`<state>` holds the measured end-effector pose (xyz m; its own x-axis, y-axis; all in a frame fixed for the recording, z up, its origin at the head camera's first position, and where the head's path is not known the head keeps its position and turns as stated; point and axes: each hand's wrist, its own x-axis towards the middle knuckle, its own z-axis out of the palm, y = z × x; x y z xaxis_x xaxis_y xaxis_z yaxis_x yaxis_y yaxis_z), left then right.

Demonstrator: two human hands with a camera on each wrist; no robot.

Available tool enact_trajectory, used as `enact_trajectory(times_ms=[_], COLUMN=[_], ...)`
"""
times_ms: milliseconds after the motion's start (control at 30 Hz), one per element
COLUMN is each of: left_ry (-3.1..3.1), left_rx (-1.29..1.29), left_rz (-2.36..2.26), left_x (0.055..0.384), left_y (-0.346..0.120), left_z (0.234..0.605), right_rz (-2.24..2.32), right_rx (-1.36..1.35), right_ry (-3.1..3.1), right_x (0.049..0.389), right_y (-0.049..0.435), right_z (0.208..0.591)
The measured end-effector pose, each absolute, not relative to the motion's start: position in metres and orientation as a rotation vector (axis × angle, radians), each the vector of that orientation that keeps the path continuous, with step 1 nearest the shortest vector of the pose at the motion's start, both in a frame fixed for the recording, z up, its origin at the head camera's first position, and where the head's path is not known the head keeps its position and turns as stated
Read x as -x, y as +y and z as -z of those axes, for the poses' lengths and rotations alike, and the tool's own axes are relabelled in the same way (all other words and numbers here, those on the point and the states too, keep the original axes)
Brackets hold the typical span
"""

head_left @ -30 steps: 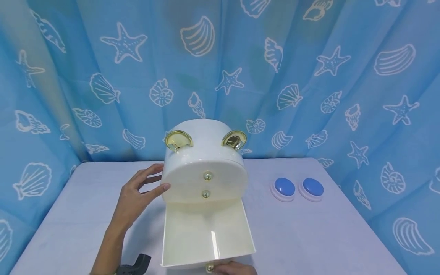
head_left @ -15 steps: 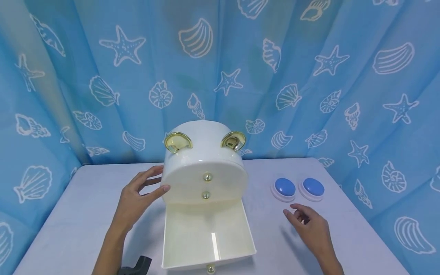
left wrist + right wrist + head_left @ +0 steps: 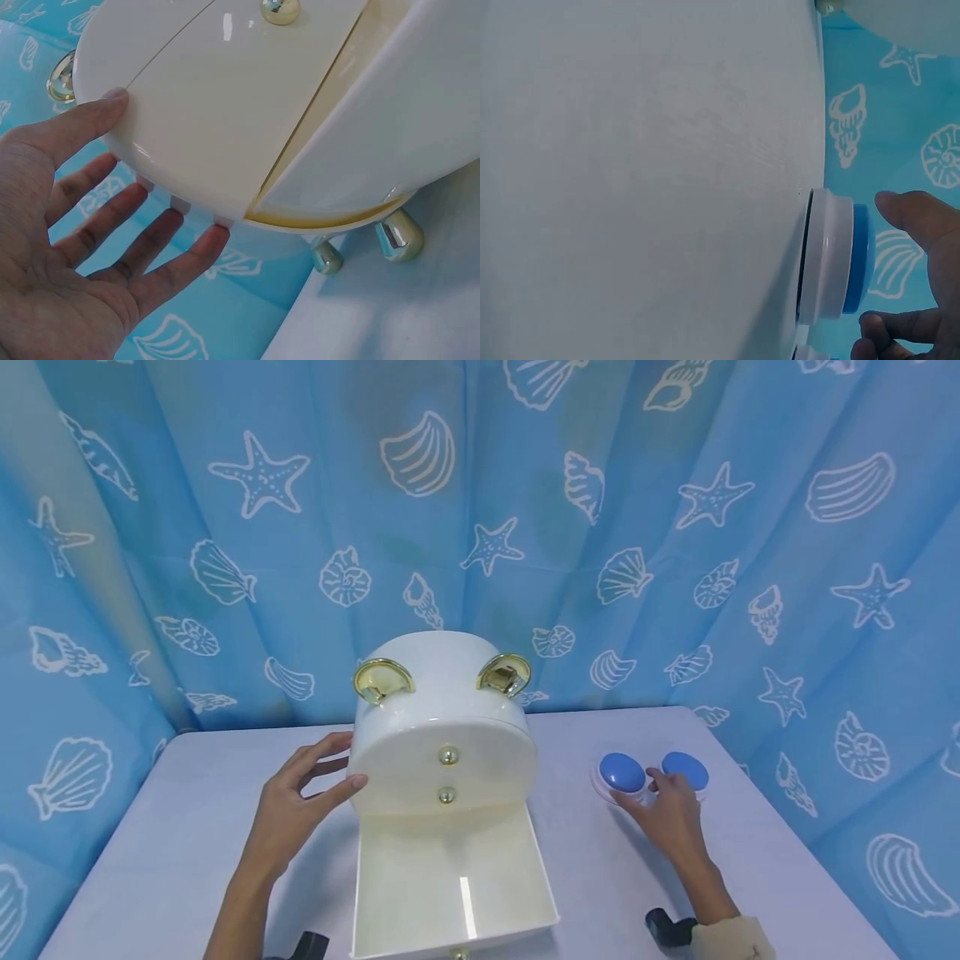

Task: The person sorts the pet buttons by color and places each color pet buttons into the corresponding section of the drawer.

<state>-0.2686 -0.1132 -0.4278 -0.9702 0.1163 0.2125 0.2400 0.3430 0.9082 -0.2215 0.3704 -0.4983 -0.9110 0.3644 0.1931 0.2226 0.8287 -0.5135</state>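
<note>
A glossy white, round-fronted drawer box (image 3: 444, 727) with gold ear-shaped ornaments stands mid-table, its bottom drawer (image 3: 453, 877) pulled out. My left hand (image 3: 288, 810) rests on the box's left side. Its thumb touches the front face and its spread, nearly straight fingers lie at the curved edge in the left wrist view. On the right are two blue-domed, white-based push buttons. My right hand (image 3: 671, 818) is over them, thumb near the left button (image 3: 622, 772) and fingers overlapping the right button (image 3: 686, 768). A gap shows between thumb and dome in the right wrist view.
A white-covered table (image 3: 195, 827) bears everything, with a blue shell-print curtain (image 3: 480, 493) behind and at both sides. Gold knobs (image 3: 448, 755) sit on the box front and short metallic feet (image 3: 401, 234) hold it up. Black wrist mounts (image 3: 670, 928) show below both hands.
My right hand has left the knob of the pulled-out drawer and moved right and up to the blue buttons. My left hand stays at the box's side. The view tilts slightly.
</note>
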Motion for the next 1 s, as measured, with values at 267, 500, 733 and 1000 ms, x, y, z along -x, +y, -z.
enact_trajectory(times_ms=[267,500,733,1000], left_ry=[-2.477,-2.484,-2.482,-2.453], left_rx=[0.331,0.312,0.307,0.367], left_rz=[1.71,1.707,1.716,1.725], left_x=[0.269,0.269,0.268,0.271], left_y=[-0.113,-0.113,-0.112,-0.114], left_z=[0.427,0.428,0.431,0.428], right_rz=[-0.708,-0.777,-0.802,-0.836], right_rx=[0.559,0.579,0.602,0.61], right_ry=[-2.785,-2.783,-2.725,-2.683], right_x=[0.235,0.241,0.233,0.206], right_y=[0.374,0.375,0.375,0.357], right_z=[0.502,0.509,0.51,0.492])
